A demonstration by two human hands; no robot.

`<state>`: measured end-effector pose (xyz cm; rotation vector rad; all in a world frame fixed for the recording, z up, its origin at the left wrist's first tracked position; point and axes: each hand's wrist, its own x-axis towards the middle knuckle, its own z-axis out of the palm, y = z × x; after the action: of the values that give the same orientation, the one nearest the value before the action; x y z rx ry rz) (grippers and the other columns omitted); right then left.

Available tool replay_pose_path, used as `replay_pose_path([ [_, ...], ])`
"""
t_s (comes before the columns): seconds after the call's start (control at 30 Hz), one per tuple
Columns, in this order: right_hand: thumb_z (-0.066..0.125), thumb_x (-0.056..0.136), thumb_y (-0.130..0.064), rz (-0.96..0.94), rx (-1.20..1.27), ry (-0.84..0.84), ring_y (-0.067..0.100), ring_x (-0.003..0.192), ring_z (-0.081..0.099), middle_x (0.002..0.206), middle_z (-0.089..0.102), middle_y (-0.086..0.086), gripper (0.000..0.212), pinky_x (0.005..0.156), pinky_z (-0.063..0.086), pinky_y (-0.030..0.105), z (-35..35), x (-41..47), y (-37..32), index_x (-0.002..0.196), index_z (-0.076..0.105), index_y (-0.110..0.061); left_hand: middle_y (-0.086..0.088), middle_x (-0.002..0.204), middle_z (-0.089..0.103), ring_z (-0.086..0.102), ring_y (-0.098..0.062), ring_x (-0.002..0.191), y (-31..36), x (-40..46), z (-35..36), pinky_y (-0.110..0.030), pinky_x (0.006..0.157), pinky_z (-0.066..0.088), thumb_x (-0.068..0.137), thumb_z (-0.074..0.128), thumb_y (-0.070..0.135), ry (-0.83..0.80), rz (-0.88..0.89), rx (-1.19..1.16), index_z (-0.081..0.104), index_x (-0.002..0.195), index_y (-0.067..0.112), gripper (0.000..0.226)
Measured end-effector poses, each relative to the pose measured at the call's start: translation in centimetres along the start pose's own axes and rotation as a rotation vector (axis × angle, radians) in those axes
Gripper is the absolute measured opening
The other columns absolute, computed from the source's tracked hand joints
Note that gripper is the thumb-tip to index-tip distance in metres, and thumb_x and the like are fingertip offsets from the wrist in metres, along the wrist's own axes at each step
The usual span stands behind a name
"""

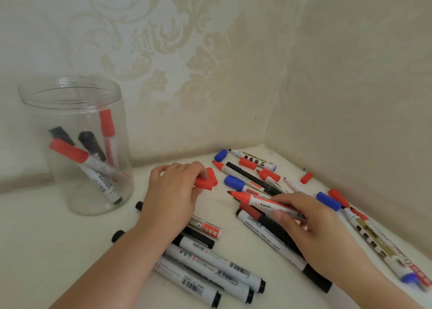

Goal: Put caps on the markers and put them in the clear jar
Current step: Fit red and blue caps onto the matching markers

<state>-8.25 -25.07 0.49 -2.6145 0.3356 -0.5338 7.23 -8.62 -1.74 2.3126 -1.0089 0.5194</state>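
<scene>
A clear jar [35, 93] stands at the left and holds several capped red and black markers. My left hand [173, 192] grips a red cap [204, 183] on the white table, beside a second red cap [211, 174]. My right hand [304, 220] holds an uncapped red marker [254, 200], whose red tip points left. Loose markers and caps lie scattered between and around both hands.
Several black-and-white markers [210, 269] lie under my left forearm. Blue caps [221, 155] and red caps [306, 178] sit near the corner. More markers [374, 238] line the right wall. Patterned walls close the table at back and right.
</scene>
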Motion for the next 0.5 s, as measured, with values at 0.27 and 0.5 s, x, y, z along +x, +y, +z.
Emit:
replay_pose_path([
  [0.27, 0.058, 0.085, -0.028, -0.014, 0.092, 0.044, -0.012, 0.094, 0.049, 0.092, 0.057, -0.03, 0.033, 0.071, 0.036, 0.001, -1.0, -0.3, 0.3, 0.087, 0.045, -0.058, 0.021, 0.087, 0.061, 0.054, 0.006, 0.094, 1.7, -1.0, -1.0, -0.002, 0.076, 0.036, 0.08, 0.066, 0.023, -0.085, 0.085, -0.324, 0.043, 0.081, 0.043, 0.031],
  [0.5, 0.058, 0.085, -0.028, -0.056, 0.05, 0.038, -0.006, 0.099, 0.048, 0.099, 0.056, -0.026, 0.025, 0.078, 0.035, 0.0, -1.0, -0.4, 0.3, 0.099, 0.053, -0.049, 0.023, 0.086, 0.061, 0.05, 0.006, 0.097, 2.1, -1.2, -1.2, 0.001, 0.078, 0.033, 0.078, 0.068, 0.022, -0.086, 0.134, -0.311, 0.054, 0.089, 0.034, 0.022],
])
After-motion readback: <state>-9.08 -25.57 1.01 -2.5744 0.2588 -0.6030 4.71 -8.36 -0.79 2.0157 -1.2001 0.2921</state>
